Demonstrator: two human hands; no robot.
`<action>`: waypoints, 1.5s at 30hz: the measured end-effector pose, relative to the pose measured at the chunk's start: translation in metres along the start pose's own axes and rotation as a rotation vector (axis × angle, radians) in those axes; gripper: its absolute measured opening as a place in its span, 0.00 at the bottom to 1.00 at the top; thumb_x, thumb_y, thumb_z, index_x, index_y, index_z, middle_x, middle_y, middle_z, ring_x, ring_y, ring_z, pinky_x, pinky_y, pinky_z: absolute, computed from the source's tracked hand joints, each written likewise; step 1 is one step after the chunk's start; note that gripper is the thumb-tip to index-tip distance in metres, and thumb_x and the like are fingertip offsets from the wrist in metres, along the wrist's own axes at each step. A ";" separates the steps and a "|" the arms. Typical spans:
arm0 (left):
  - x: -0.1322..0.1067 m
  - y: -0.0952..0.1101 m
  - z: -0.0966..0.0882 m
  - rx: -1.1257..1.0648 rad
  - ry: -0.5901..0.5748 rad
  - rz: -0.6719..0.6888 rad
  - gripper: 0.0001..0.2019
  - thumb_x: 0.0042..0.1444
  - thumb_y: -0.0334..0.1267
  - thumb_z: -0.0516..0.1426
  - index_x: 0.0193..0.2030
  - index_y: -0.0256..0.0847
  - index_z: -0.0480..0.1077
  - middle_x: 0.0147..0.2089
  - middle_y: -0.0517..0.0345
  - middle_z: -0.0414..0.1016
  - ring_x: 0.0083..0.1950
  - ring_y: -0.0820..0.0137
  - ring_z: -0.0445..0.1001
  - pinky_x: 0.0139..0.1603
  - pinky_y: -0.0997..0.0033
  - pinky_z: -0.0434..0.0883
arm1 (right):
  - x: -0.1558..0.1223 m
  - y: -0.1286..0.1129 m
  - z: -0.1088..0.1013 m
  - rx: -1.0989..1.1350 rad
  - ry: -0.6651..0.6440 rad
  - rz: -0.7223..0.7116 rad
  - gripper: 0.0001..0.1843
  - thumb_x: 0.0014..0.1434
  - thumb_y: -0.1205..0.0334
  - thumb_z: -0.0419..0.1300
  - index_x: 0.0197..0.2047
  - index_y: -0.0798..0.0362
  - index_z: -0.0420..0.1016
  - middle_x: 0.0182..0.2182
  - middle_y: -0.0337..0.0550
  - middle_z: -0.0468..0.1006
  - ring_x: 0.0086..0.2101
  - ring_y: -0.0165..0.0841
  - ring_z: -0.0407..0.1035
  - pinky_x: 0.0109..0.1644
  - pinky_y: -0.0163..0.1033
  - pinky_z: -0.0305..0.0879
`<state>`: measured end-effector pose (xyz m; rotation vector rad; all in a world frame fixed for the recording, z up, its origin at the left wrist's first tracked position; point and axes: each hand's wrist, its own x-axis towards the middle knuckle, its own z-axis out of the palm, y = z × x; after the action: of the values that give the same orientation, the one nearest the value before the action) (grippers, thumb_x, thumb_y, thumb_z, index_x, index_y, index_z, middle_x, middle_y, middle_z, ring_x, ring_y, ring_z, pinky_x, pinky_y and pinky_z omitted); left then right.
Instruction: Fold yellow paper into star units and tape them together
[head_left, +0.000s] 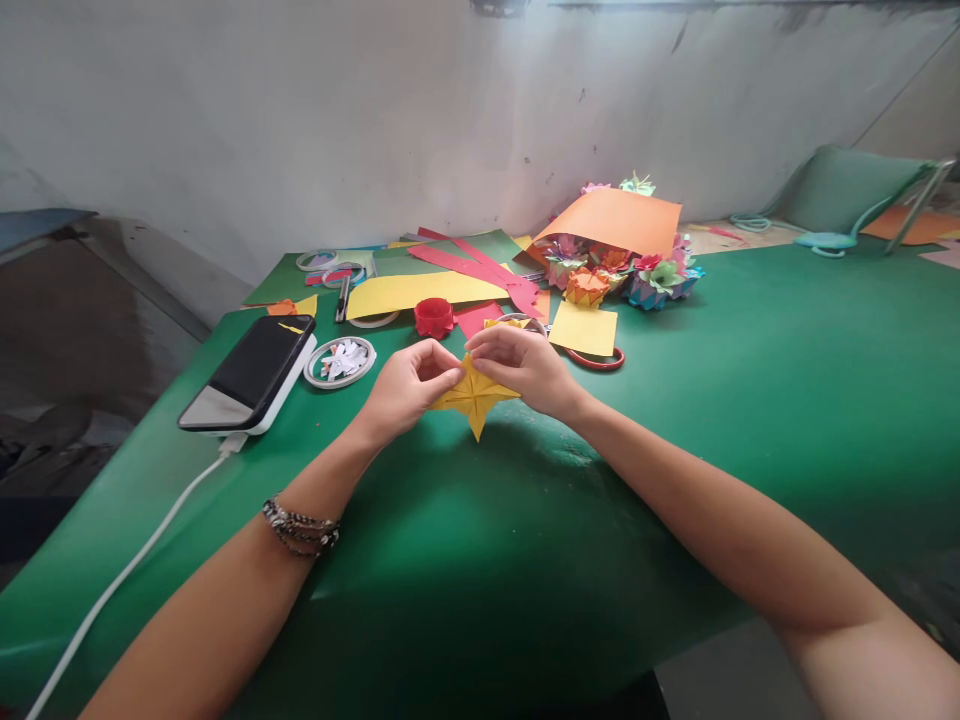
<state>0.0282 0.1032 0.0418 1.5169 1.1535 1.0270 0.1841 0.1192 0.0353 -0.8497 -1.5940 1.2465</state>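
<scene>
Head view: yellow paper star pinched between both hands

Your folded yellow paper star [475, 402] sits near the middle of the view, between your hands, one point aimed at six o'clock; whether that point touches the green table [720, 400] you cannot tell. Your left hand [409, 390] pinches its edge at ten o'clock between thumb and forefinger. Your right hand [532, 372] pinches near twelve, thumb foremost, some fingertips hidden. To shape the paper cleanly, steady it with the left, align the layers under the right fingertips before pressing, and work outward from the centre. Press gently, since thin points could buckle. Mind the red paper ring [433, 322] at eleven o'clock and the scissors [600, 367] towards three.
</scene>
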 end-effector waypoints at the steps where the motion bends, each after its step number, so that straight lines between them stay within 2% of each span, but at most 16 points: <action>1: 0.001 -0.001 0.000 -0.008 0.012 0.011 0.14 0.35 0.39 0.63 0.25 0.36 0.64 0.23 0.65 0.66 0.26 0.78 0.65 0.26 0.80 0.64 | 0.000 -0.001 0.000 0.003 -0.016 0.054 0.07 0.45 0.70 0.58 0.32 0.58 0.70 0.26 0.36 0.72 0.28 0.24 0.68 0.34 0.31 0.65; 4: 0.002 -0.004 0.000 -0.023 0.043 0.047 0.15 0.37 0.39 0.63 0.29 0.37 0.62 0.23 0.66 0.66 0.26 0.77 0.66 0.26 0.79 0.64 | 0.000 -0.004 -0.002 -0.050 -0.051 0.174 0.05 0.45 0.67 0.59 0.29 0.60 0.72 0.23 0.36 0.72 0.25 0.23 0.66 0.30 0.31 0.63; 7: 0.002 -0.004 0.000 -0.004 0.022 0.055 0.15 0.41 0.40 0.60 0.34 0.38 0.62 0.23 0.66 0.66 0.26 0.77 0.67 0.26 0.79 0.65 | 0.000 -0.006 -0.003 -0.123 -0.047 0.191 0.05 0.45 0.66 0.59 0.26 0.60 0.73 0.20 0.35 0.70 0.22 0.22 0.63 0.26 0.29 0.60; 12: -0.001 -0.002 0.000 0.120 -0.037 0.122 0.12 0.44 0.43 0.59 0.32 0.36 0.66 0.27 0.61 0.68 0.29 0.75 0.68 0.29 0.76 0.66 | -0.001 -0.004 -0.003 -0.193 -0.035 0.089 0.06 0.47 0.66 0.58 0.26 0.60 0.73 0.21 0.37 0.71 0.23 0.23 0.62 0.26 0.29 0.59; 17: -0.002 0.000 0.000 0.271 0.015 0.249 0.11 0.46 0.43 0.58 0.29 0.37 0.65 0.27 0.61 0.68 0.29 0.74 0.67 0.30 0.76 0.67 | -0.001 -0.002 -0.003 -0.271 -0.001 -0.047 0.07 0.49 0.64 0.57 0.27 0.59 0.74 0.22 0.38 0.72 0.24 0.24 0.63 0.28 0.30 0.61; 23: -0.002 -0.002 0.000 0.348 0.037 0.329 0.08 0.50 0.41 0.55 0.27 0.38 0.65 0.25 0.62 0.68 0.26 0.76 0.66 0.28 0.77 0.66 | -0.001 -0.004 -0.006 -0.292 -0.074 -0.069 0.07 0.50 0.63 0.56 0.28 0.58 0.73 0.24 0.39 0.73 0.25 0.24 0.65 0.29 0.31 0.63; 26: -0.003 -0.004 -0.001 0.394 0.072 0.439 0.05 0.51 0.37 0.54 0.28 0.38 0.65 0.27 0.62 0.68 0.28 0.76 0.67 0.30 0.77 0.66 | -0.002 -0.005 -0.008 -0.346 -0.036 -0.207 0.04 0.49 0.66 0.58 0.28 0.58 0.72 0.25 0.39 0.72 0.26 0.25 0.65 0.31 0.33 0.65; 29: -0.003 -0.005 -0.004 0.589 0.116 0.635 0.01 0.51 0.30 0.53 0.30 0.39 0.64 0.30 0.61 0.69 0.33 0.74 0.68 0.34 0.75 0.67 | -0.003 -0.006 -0.009 -0.489 0.002 -0.420 0.02 0.49 0.69 0.58 0.26 0.56 0.70 0.25 0.39 0.72 0.27 0.26 0.65 0.33 0.34 0.65; 32: -0.004 -0.005 -0.005 0.778 0.117 0.822 0.02 0.52 0.30 0.52 0.31 0.39 0.64 0.33 0.58 0.70 0.36 0.72 0.68 0.37 0.73 0.67 | -0.008 -0.008 -0.010 -0.647 -0.028 -0.597 0.04 0.51 0.70 0.56 0.26 0.55 0.70 0.26 0.40 0.73 0.30 0.28 0.65 0.36 0.37 0.64; 34: -0.005 -0.005 -0.004 0.870 0.079 0.899 0.02 0.54 0.31 0.51 0.31 0.39 0.64 0.34 0.57 0.71 0.36 0.72 0.69 0.36 0.72 0.67 | -0.015 -0.008 -0.013 -0.734 -0.078 -0.670 0.05 0.53 0.69 0.55 0.27 0.55 0.69 0.26 0.40 0.73 0.30 0.28 0.65 0.36 0.37 0.64; 37: -0.009 -0.004 0.001 1.016 -0.045 0.961 0.05 0.55 0.31 0.49 0.31 0.39 0.64 0.34 0.57 0.73 0.35 0.71 0.70 0.35 0.73 0.67 | -0.030 -0.006 -0.018 -0.808 -0.136 -0.690 0.07 0.55 0.69 0.53 0.27 0.55 0.69 0.27 0.42 0.74 0.30 0.28 0.64 0.35 0.35 0.63; 41: -0.023 -0.005 0.012 1.173 -0.234 1.010 0.09 0.57 0.30 0.46 0.32 0.38 0.66 0.35 0.57 0.75 0.36 0.70 0.72 0.35 0.72 0.67 | -0.051 0.000 -0.026 -0.832 -0.247 -0.656 0.10 0.57 0.67 0.51 0.27 0.54 0.70 0.27 0.42 0.74 0.29 0.27 0.63 0.34 0.33 0.64; 45: -0.040 -0.009 0.020 1.257 -0.347 0.987 0.11 0.58 0.28 0.44 0.34 0.36 0.67 0.36 0.55 0.75 0.36 0.69 0.73 0.35 0.70 0.67 | -0.065 0.002 -0.031 -0.908 -0.338 -0.598 0.11 0.58 0.67 0.50 0.30 0.55 0.72 0.30 0.44 0.74 0.31 0.28 0.64 0.36 0.33 0.65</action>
<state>0.0378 0.0613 0.0261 3.3075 0.7296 0.4603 0.2354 0.0710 0.0196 -0.5982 -2.5051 0.1988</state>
